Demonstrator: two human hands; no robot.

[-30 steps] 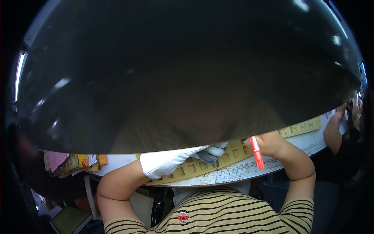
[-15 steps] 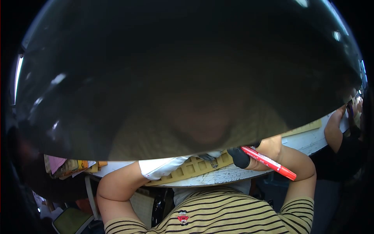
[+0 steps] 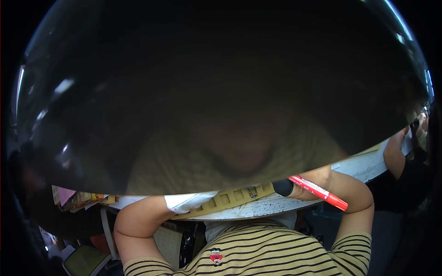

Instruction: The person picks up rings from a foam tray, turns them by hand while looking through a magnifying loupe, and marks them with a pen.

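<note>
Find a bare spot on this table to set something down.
Bare table shows between your right arm and the other person's arm, plus a narrow strip in front of the yellow tray. It's crowded at the papers and around the red marker.

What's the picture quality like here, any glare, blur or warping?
Head view: a dark, glossy curved surface fills the upper frame, with pale glare streaks at its sides, and hides part of the yellow tray; the table edge looks bowed, perhaps lens distortion; the corners fall black; the red marker looks fairly sharp.
</note>
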